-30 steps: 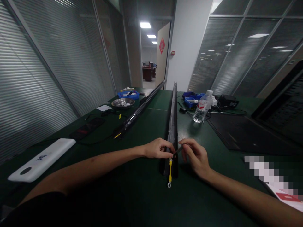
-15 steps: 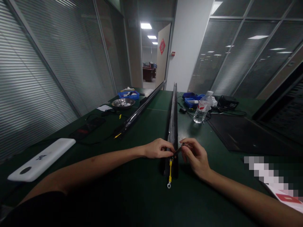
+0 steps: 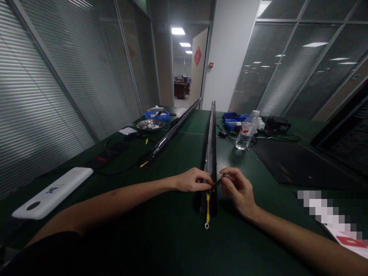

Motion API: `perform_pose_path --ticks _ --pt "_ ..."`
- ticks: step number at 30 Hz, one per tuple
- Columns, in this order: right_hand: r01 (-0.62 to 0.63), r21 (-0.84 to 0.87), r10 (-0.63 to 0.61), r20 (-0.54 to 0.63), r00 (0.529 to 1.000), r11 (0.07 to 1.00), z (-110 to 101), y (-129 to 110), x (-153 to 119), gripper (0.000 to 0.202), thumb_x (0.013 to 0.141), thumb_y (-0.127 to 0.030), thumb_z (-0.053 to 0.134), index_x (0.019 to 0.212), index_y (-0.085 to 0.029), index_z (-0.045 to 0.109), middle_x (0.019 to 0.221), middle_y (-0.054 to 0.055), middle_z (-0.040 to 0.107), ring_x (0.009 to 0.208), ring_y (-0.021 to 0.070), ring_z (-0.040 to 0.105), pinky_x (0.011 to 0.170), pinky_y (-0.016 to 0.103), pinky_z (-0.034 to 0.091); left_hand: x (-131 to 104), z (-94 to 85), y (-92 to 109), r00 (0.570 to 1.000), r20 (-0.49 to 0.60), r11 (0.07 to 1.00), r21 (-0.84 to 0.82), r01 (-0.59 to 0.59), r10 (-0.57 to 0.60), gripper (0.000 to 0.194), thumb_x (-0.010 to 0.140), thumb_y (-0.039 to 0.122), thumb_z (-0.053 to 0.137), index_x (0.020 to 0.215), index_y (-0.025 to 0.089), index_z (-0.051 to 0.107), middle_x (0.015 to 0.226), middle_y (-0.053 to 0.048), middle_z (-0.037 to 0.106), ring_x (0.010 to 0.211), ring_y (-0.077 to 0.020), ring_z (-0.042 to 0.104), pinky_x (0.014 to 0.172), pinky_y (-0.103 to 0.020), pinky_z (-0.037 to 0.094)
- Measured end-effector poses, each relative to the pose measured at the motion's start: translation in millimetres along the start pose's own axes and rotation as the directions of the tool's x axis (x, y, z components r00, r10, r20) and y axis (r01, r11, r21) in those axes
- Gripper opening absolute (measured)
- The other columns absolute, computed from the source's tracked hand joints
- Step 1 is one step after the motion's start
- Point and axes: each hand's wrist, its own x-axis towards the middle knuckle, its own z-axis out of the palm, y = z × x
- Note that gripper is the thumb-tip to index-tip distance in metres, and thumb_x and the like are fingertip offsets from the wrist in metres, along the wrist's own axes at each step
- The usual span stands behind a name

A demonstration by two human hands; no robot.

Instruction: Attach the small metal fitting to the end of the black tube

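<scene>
A long dark rail [image 3: 211, 142] runs away from me over the green table [image 3: 169, 234]. From its near end sticks out a short yellow wire [image 3: 207, 209] with a ring terminal [image 3: 206, 225]. My left hand [image 3: 194, 180] rests at the rail's near end, thumb and fingers pinched together; what lies between the fingertips is hidden. My right hand [image 3: 238, 191], just right of the rail, grips a thin dark tool [image 3: 217, 184] whose tip points at the spot by the left fingertips, above the wire.
A second rail [image 3: 172, 132] lies to the left, near a metal bowl [image 3: 150, 125] and a blue tray [image 3: 156, 115]. The white device [image 3: 53, 193] is at the far left. A water bottle [image 3: 247, 131], blue bins [image 3: 234, 123] and a dark mat [image 3: 290, 161] are on the right.
The view has shifted very slightly. Both hands, the tool and the wire keep nearly the same places.
</scene>
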Motion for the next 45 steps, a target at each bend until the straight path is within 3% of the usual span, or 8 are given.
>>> perform_pose_path --ticks 10,17,21,35,45 --pt "0.041 -0.086 -0.037 0.045 0.998 0.995 -4.7 -0.8 0.5 0.02 0.109 -0.036 0.056 0.114 -0.021 0.068 0.063 -0.004 0.056 0.048 0.0132 0.055 0.047 0.026 0.042 -2.5 2.6 -8.7 0.999 -0.014 1.0 -0.008 0.03 -0.03 0.022 0.096 0.03 0.071 0.106 0.011 0.075 0.081 0.0 0.062 0.057 -0.0068 0.045 0.053 -0.018 0.031" --pt "0.005 -0.041 -0.005 0.009 1.0 0.999 -2.9 0.6 -1.0 0.018 0.105 -0.037 0.063 0.114 -0.021 0.065 0.065 -0.004 0.057 0.048 0.0134 0.054 0.044 0.025 0.043 -1.0 0.3 -1.6 0.998 -0.003 0.998 0.002 -0.055 0.055 0.019 0.1 0.023 0.063 0.107 0.01 0.075 0.101 -0.007 0.068 0.075 -0.0114 0.056 0.064 -0.02 0.04" --pt "-0.001 -0.022 0.001 0.013 1.0 1.0 -1.1 -0.1 -0.7 0.017 0.104 -0.036 0.065 0.114 -0.022 0.064 0.067 -0.003 0.059 0.047 0.0128 0.054 0.043 0.025 0.043 -0.3 0.6 -0.7 0.999 0.002 0.999 0.012 -0.032 0.032 0.02 0.101 0.023 0.062 0.108 0.01 0.075 0.102 -0.008 0.07 0.077 -0.0127 0.058 0.065 -0.021 0.04" --pt "0.056 -0.108 -0.051 0.048 0.998 0.993 -4.2 -4.0 2.2 0.022 0.108 -0.037 0.056 0.111 -0.021 0.07 0.062 -0.003 0.056 0.047 0.0136 0.054 0.047 0.027 0.043 -2.9 1.3 -5.8 0.999 -0.011 0.998 -0.034 0.045 -0.045 0.024 0.095 0.032 0.071 0.107 0.011 0.074 0.078 0.001 0.059 0.056 -0.0069 0.043 0.051 -0.018 0.029" --pt "0.021 -0.04 -0.021 0.006 1.0 0.999 -1.8 0.0 -1.0 0.019 0.103 -0.038 0.065 0.113 -0.022 0.065 0.068 -0.003 0.06 0.048 0.0133 0.056 0.043 0.025 0.045 -1.0 -0.5 -0.3 1.0 0.02 1.0 -0.013 -0.011 0.011 0.021 0.101 0.024 0.062 0.11 0.01 0.076 0.102 -0.008 0.072 0.075 -0.0122 0.057 0.064 -0.02 0.04"
